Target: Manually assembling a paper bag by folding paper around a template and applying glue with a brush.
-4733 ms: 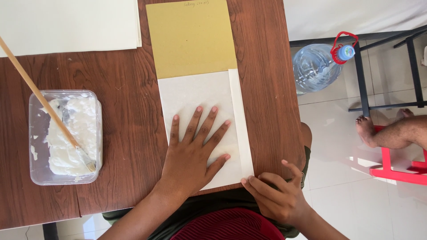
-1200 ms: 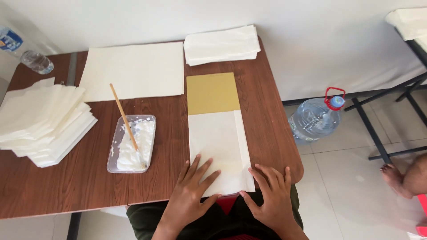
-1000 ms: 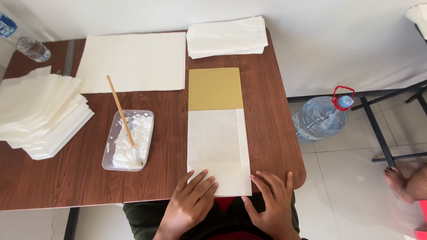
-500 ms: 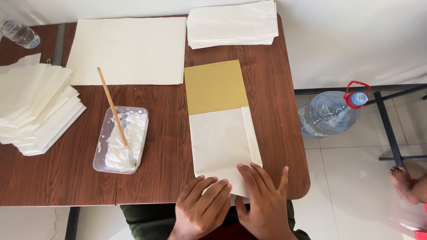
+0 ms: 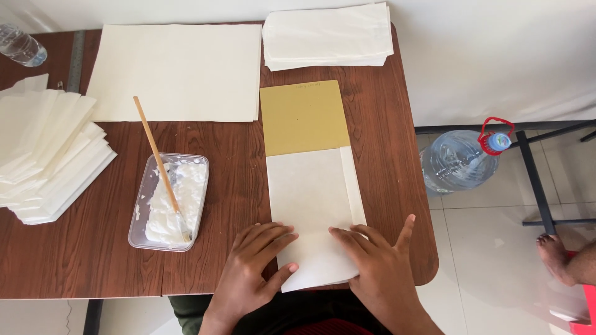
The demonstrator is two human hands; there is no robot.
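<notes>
A cream folded paper sheet (image 5: pixel 313 192) lies on the brown wooden table (image 5: pixel 233 142), overlapping the lower end of a mustard-yellow card (image 5: pixel 303 116). My left hand (image 5: pixel 254 267) rests flat on the sheet's lower left edge, fingers spread. My right hand (image 5: pixel 379 263) presses flat on its lower right corner, thumb out to the right. Neither hand grips anything. To the left stands a clear plastic tub of white paste (image 5: pixel 169 201) with a wooden-handled brush (image 5: pixel 156 164) leaning in it.
A large cream sheet (image 5: pixel 177 71) lies at the back, a stack of white folded papers (image 5: pixel 328 36) at the back right, another fanned stack (image 5: pixel 46 155) at the left. A small bottle (image 5: pixel 22 46) stands far left. A big water bottle (image 5: pixel 462 160) and someone's foot (image 5: pixel 559 257) are on the floor.
The view has pulled back from a close look and shifted. My left hand slid down from the sheet's middle to its lower left edge; my right hand moved onto the lower right corner.
</notes>
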